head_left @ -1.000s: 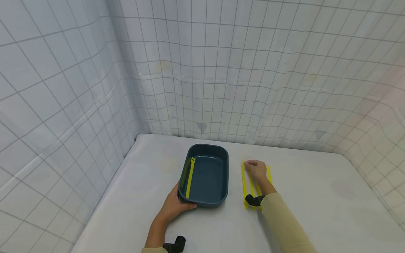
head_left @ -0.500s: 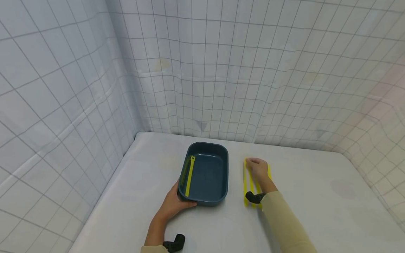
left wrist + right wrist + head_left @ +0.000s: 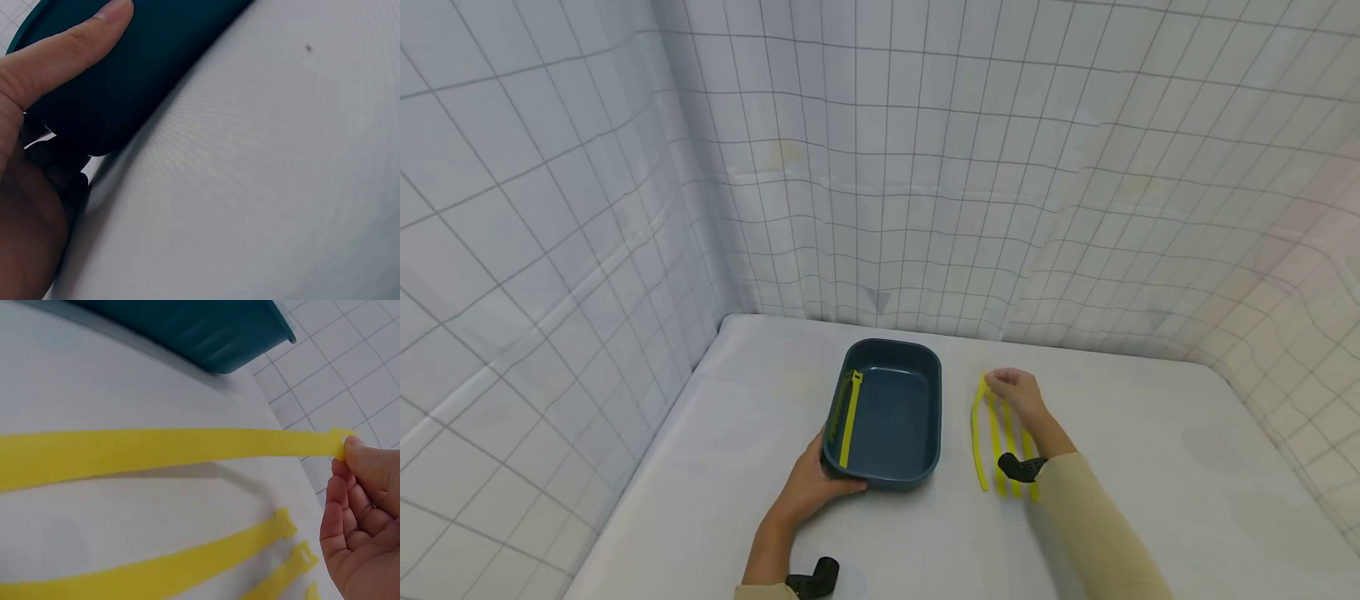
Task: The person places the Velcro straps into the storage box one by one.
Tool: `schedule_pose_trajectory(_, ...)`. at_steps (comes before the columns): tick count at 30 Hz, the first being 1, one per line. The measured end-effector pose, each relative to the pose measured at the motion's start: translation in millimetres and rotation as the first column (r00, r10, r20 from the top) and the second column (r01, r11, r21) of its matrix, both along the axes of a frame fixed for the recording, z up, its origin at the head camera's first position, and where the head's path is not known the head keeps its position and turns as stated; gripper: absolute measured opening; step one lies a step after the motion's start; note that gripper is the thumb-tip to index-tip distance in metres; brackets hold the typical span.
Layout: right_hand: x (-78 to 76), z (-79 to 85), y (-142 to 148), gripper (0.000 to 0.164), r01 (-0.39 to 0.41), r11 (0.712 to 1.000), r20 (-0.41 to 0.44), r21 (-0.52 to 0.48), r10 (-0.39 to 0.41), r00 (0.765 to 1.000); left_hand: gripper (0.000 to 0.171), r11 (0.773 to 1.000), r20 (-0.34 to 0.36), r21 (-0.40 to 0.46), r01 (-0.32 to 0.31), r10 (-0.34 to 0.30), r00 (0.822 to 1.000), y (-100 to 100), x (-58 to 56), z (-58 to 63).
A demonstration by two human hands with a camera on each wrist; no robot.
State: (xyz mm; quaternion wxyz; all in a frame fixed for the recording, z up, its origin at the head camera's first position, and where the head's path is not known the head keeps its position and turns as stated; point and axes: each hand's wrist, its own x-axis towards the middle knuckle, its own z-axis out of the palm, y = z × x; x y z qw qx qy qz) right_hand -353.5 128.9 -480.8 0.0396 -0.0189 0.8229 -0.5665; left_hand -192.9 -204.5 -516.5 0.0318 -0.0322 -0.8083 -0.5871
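Note:
My left hand (image 3: 811, 490) grips the near left corner of a dark teal rectangular bin (image 3: 897, 425). In the left wrist view its thumb (image 3: 75, 53) lies along the bin's outer wall, with the other fingers curled by the corner. A yellow hook-and-loop cable tie (image 3: 851, 421) lies lengthwise inside, along the left wall. To the right of the bin, my right hand (image 3: 1018, 393) pinches the slotted head of another yellow cable tie (image 3: 187, 449) between thumb and forefinger. That end is raised off the table, and the strap slopes down toward the near side.
Several more yellow cable ties (image 3: 997, 442) lie side by side on the white table (image 3: 1150, 467), partly under my right hand and wrist. A white grid-patterned curtain (image 3: 880, 167) hangs behind the table and along both sides. Each wrist carries a black camera mount (image 3: 1021, 468).
My right hand has lifted the head end of the leftmost cable tie, which now bows away from the others. The wrist has shifted slightly right. My left hand and the bin stay put.

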Motion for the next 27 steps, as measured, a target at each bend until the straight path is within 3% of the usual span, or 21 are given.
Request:
schedule_pose_trajectory(16,9.4,42.9,6.7,0.029,-0.131,0.984,-0.149,0.119,0.148,0.978,0.112,1.000,0.003,-0.002,0.000,0.000,1.000,-1.8,1.8,0.6)
schedule_pose_trajectory(27,17.1,55.6,15.4,0.036,-0.130,0.988,-0.106,0.087,0.139,0.985,0.112,1.000,-0.004,0.010,0.014,-0.014,1.000,-0.3,-0.7,-0.5)
